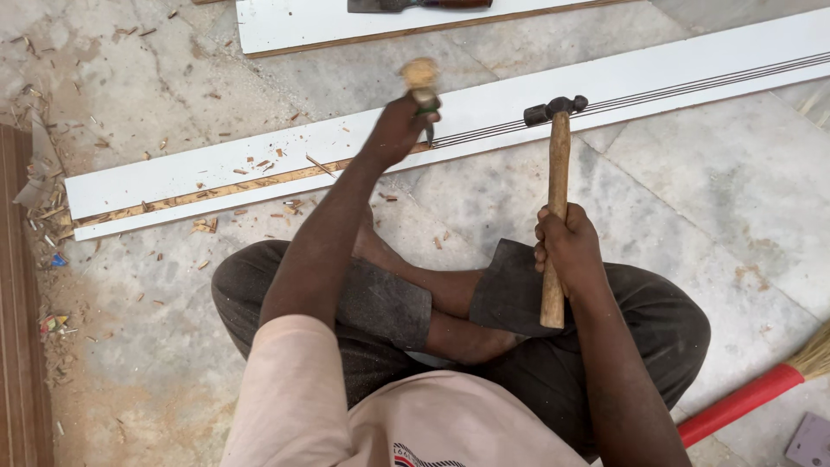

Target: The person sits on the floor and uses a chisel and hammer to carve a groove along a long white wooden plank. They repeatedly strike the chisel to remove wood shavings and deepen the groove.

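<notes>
My left hand [396, 130] grips a chisel [422, 86] with a worn wooden top, its blade set on the groove of a long white board [173, 177] lying across the stone floor. My right hand [566, 246] holds a hammer [558, 164] by its wooden handle, head up and raised to the right of the chisel. Part of the board's groove is chipped to bare wood at the left. I sit cross-legged in front of the board.
Wood chips [207, 225] litter the floor around the board. A second white board [285, 26] with a tool on it lies beyond. A brown wooden panel [17, 346] runs along the left edge. A broom with a red handle [743, 402] lies at the lower right.
</notes>
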